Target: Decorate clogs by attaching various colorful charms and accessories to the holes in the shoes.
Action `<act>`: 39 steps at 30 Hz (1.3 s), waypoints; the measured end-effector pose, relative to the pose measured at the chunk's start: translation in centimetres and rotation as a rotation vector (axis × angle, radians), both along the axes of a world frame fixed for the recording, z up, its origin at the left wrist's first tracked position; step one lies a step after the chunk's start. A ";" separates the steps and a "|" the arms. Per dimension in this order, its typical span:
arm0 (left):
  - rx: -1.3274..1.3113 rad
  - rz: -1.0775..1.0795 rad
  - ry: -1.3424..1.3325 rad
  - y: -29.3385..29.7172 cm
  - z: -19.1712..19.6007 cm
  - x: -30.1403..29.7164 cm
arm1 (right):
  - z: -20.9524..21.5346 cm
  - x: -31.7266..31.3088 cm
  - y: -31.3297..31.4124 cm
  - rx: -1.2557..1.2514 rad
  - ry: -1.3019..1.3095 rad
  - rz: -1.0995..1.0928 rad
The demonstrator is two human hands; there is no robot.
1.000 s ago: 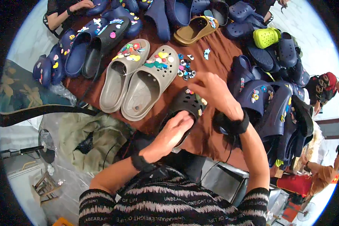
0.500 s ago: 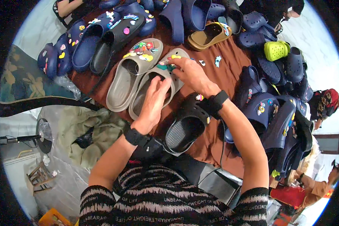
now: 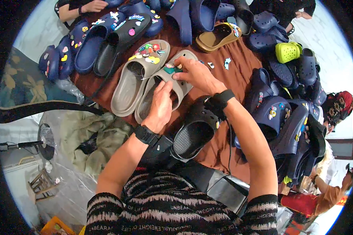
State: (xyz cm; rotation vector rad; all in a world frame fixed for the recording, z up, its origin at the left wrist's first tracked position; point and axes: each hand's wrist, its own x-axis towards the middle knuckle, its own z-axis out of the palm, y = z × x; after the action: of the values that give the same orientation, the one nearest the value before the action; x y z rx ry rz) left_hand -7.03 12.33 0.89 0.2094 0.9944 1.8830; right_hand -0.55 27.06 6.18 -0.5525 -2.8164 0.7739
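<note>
A grey slide (image 3: 144, 102) with holes in its upper lies in front of me, toe pointing away. My left hand (image 3: 161, 106) grips the edge of its upper, fingertips tucked into the foot opening and partly hidden. My right hand (image 3: 200, 77) pinches at the top of the same upper, thumb and forefinger around a small green shoe charm (image 3: 170, 70). Against its left side rests a matching grey slide (image 3: 123, 96), its upper covered in colourful charms. Below my right wrist, close to my body, sits a black clog (image 3: 193, 137) with a few charms.
Loose charms (image 3: 227, 63) lie on the brown cloth (image 3: 239, 58). Blue and black clogs crowd the left, back and right, with a tan slide (image 3: 217, 38) and a lime clog (image 3: 288, 52) among them. A thin black cable (image 3: 230, 149) hangs near my right forearm. Other people stand around the table.
My right hand has shifted slightly left, its fingers now closer around the green charm. My left hand has turned a little, fingers still at the slide's opening. Both grey slides stay in place.
</note>
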 end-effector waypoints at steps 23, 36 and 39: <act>0.028 0.048 0.095 0.2 -0.7 0.3 | -2.0 -1.1 1.5 -0.235 0.079 -0.323; -0.099 -0.246 0.709 -8.2 5.2 4.2 | 2.4 12.8 -2.0 -0.327 0.225 -0.518; -0.091 -0.481 0.499 -9.3 5.2 7.2 | 1.3 16.8 -5.1 -0.156 0.200 -0.592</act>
State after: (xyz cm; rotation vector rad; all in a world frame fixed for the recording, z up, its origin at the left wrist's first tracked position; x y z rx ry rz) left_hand 0.18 2.99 6.12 0.8184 1.2251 1.3633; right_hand 16.25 21.98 7.51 -1.1840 -2.2333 0.8572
